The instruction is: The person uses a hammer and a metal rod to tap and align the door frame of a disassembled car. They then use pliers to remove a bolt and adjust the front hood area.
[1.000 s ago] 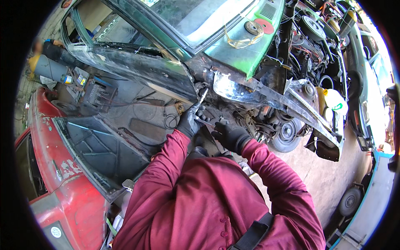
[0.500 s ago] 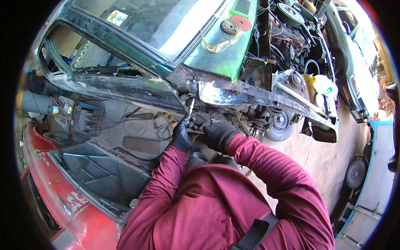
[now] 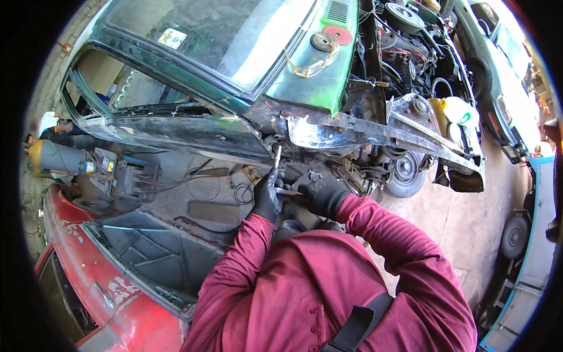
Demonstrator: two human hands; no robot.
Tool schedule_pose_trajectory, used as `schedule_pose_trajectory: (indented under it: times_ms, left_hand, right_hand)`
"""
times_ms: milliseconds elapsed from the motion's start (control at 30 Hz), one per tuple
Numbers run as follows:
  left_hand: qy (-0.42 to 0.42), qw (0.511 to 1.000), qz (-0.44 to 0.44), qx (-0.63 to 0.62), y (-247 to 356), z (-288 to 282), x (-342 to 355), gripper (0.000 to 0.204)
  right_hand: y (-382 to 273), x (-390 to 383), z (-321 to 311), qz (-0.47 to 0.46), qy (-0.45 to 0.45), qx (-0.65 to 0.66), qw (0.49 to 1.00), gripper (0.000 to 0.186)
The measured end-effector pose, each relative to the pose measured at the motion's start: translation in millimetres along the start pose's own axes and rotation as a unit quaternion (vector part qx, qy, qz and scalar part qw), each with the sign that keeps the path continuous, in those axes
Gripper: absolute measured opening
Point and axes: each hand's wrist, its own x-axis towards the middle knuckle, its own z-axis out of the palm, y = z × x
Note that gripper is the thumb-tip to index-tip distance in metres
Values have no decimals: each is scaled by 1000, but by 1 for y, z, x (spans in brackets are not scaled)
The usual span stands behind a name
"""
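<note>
My left hand [image 3: 267, 198], in a black glove, is closed around the lower end of a slim silver rod-shaped tool [image 3: 278, 156]. The tool points up at the joint between the dark car door [image 3: 193, 132] and the bare, rusty front body panel [image 3: 311, 132]. To the right, my gloved right hand [image 3: 325, 196] is closed too, its fingertips turned toward the left hand. A thin flat metal piece [image 3: 287, 192] spans the gap between both hands. Its right end goes under the right fingers, so I cannot tell how it is gripped.
Safety glasses [image 3: 311, 69] and a red disc [image 3: 338, 35] lie on the green cowl. The engine bay [image 3: 410, 56] is exposed at right. A detached dark panel [image 3: 152, 246] leans by a red car [image 3: 117, 293]. Cables and a gas cylinder [image 3: 56, 157] are at left, near another person [image 3: 56, 129].
The whole view has shifted slightly, bringing another person into sight at far left. Both hands keep nearly the same place against the car, the silver tool still in the left.
</note>
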Motion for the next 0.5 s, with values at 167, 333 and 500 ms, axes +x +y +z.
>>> schedule_pose_trajectory:
  times_ms: [167,333,500]
  left_hand:
    - [-17,999,-3,-41,16,10,-23,20]
    - [-62,998,6,2,29,17,-12,23]
    - [-56,998,-21,-26,28,15,-5,25]
  right_hand:
    - [-3,3,12,6,-7,1,1000,39]
    - [-8,3,-1,-24,93,11,995,37]
    - [-23,3,-36,31,12,27,999,32]
